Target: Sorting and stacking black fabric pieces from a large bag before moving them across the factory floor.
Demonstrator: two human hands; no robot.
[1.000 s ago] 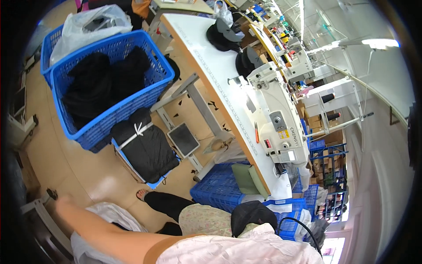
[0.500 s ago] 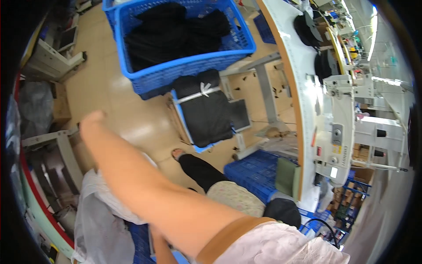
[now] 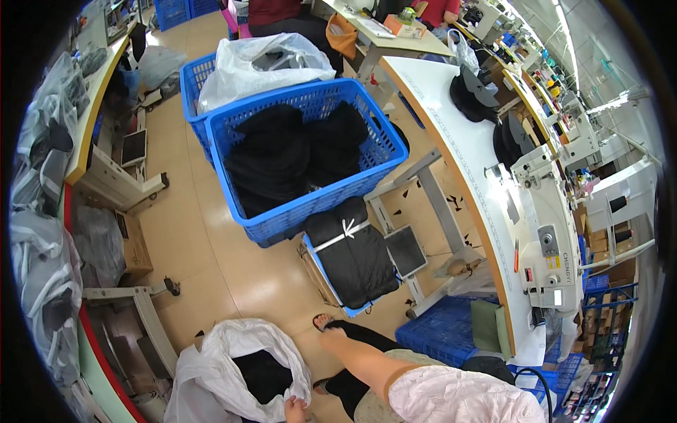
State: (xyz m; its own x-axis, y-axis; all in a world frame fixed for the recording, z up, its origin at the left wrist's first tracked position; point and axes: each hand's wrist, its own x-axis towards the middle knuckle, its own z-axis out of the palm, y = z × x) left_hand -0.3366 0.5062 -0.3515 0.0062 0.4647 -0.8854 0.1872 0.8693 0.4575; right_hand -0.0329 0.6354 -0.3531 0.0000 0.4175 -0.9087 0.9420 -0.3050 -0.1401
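Observation:
A white plastic sack [image 3: 211, 345] stands on the floor at the lower left, its mouth spread round and black fabric [image 3: 262, 375] inside. At the near right of its rim, my left hand [image 3: 297, 409] is closed on the plastic, partly cut off by the lower edge. My right forearm [image 3: 370, 359] comes from a pale pink sleeve [image 3: 458, 391] and reaches toward a sandalled foot [image 3: 323, 322]. My right hand merges with the leg and foot there, so its fingers cannot be made out.
A blue crate [image 3: 310, 204] of black cloth stands ahead, a white bag [image 3: 261, 67] behind it. A tied black bundle [image 3: 349, 254] sits nearer. At right, a white table [image 3: 451, 148] carries a sewing machine [image 3: 553, 261]; another blue crate [image 3: 437, 335] lies below. Bagged goods [image 3: 46, 282] line the left.
My right arm has drawn back from far left toward my legs. The view has shifted, and the white sack's open mouth and black contents now show, with my left hand at its rim.

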